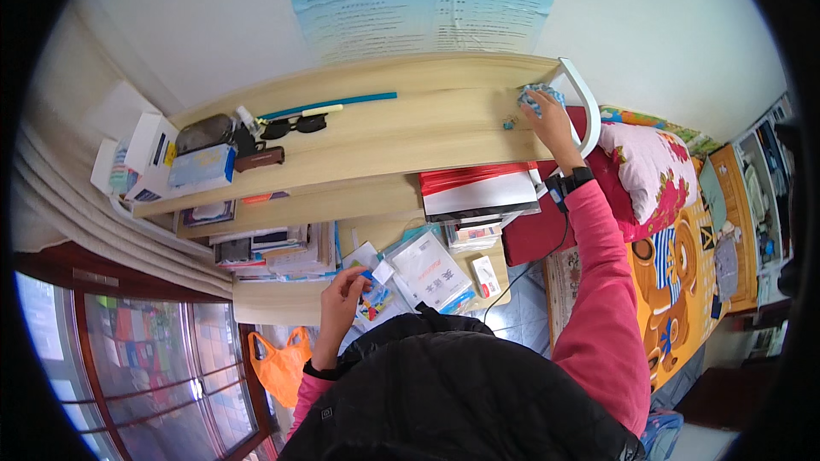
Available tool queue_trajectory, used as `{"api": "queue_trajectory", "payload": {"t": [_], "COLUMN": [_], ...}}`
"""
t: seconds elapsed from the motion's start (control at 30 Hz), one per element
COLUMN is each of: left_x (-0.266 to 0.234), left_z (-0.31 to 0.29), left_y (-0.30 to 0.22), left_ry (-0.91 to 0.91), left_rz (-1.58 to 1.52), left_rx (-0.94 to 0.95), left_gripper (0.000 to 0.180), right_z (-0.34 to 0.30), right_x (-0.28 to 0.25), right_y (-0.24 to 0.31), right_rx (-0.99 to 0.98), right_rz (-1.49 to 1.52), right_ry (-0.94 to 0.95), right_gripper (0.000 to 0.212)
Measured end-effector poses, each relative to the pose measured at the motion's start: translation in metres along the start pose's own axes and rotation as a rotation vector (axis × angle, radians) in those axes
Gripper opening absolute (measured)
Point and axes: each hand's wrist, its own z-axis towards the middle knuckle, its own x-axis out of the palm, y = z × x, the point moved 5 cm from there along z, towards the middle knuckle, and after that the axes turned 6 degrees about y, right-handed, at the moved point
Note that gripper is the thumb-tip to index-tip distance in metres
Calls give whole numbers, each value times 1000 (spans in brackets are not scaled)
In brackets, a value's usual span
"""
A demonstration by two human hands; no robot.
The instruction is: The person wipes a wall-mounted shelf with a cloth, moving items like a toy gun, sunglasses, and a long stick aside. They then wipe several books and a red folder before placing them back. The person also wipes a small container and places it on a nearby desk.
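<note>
At the right end of the top shelf point(427, 124), my right hand point(553, 124) is closed on a crumpled blue-and-white cloth point(540, 94), pressed against the board. A small teal item point(510, 123) lies just left of it. Lower down, my left hand point(343, 294) hovers over the desk with thumb and fingers pinched together. By its fingertips is a small blue-and-white piece point(382, 272); what exactly it is cannot be made out. Under that piece lies a colourful booklet point(373, 306), beside a white-covered book point(429, 269) in a clear sleeve.
Sunglasses point(295, 125), a long teal stick point(329, 105), a tissue pack point(202, 167) and a white box point(152, 154) occupy the shelf's left end. Red-edged papers point(480, 191) fill the shelf below. An orange bag point(282, 363) hangs left; a bed point(675, 290) stands right.
</note>
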Motion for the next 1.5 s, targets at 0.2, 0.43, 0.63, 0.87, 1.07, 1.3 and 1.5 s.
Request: {"api": "queue_trajectory", "payload": {"t": [0.2,0.43,0.63,0.87,1.07,1.3,1.5], "left_x": [-5,-12,-31,-38,-49,-59,-48], "left_z": [-16,-30,-53,-52,-61,-70,-51], "left_y": [6,8,33,33,38,56,55], "left_ry": [-18,-92,-174,-163,-197,-222,-121], "left_rz": [-16,-9,-28,-17,-70,-89,-22], "left_rx": [37,36,-58,-41,-45,-38,-72], "left_gripper": [21,21,21,20,20,22,21], "right_z": [18,21,-19,6,50,24,-10], "right_x": [11,2,22,87,137,112,107], "right_y": [-19,-40,56,185,274,244,215], "right_rx": [-70,121,-152,-339,-164,-61,-539], "right_rz": [-97,-71,-20,191,428,360,282], "right_ry": [-36,47,86,102,45,-112,127], "right_gripper": [34,27,46,46,41,39,42]}}
